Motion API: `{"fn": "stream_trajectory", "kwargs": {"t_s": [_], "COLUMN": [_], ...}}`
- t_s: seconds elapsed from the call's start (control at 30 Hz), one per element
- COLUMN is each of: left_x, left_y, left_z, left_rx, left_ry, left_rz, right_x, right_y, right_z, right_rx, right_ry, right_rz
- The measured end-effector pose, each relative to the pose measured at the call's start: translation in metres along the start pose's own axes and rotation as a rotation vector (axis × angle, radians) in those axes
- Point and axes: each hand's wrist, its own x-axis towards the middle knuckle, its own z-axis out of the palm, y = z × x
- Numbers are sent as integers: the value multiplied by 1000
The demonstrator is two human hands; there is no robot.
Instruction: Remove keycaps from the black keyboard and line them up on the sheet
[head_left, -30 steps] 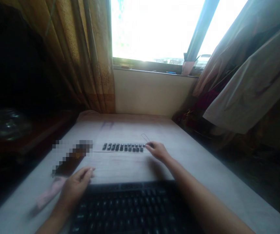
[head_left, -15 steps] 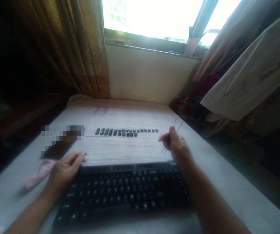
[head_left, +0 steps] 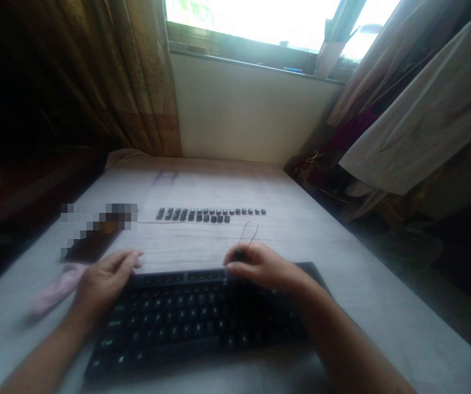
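Note:
A black keyboard lies on the table in front of me. My right hand is closed around a wire keycap puller, its thin loop pointing away from me. This hand is over the keyboard's back edge, hiding some keys; whether the puller touches a key cannot be seen. My left hand rests at the keyboard's back left corner, thumb pressed to curled fingers; anything inside them is hidden. Beyond the keyboard, loose black keycaps stand in two rows, the back row reaching farther right.
Left of my left hand lie a pink cloth and a dark brown, partly blurred-out object. A whitish cover spreads over the table. A wall and window stand behind, with a curtain left and hanging clothes right.
My right hand went from the back row's right end, out to the right, then back left and nearer over the keyboard. The back row now reaches farther right. My left hand stayed by the keyboard.

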Motion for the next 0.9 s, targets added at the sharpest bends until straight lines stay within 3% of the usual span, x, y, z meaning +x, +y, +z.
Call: {"fn": "stream_trajectory", "kwargs": {"t_s": [0.9], "left_x": [-2], "left_y": [6], "left_z": [1], "left_rx": [-36], "left_ry": [-38], "left_rz": [5], "right_x": [1], "right_y": [0], "right_z": [16], "right_rx": [-407], "right_ry": [-31], "right_rz": [-176]}}
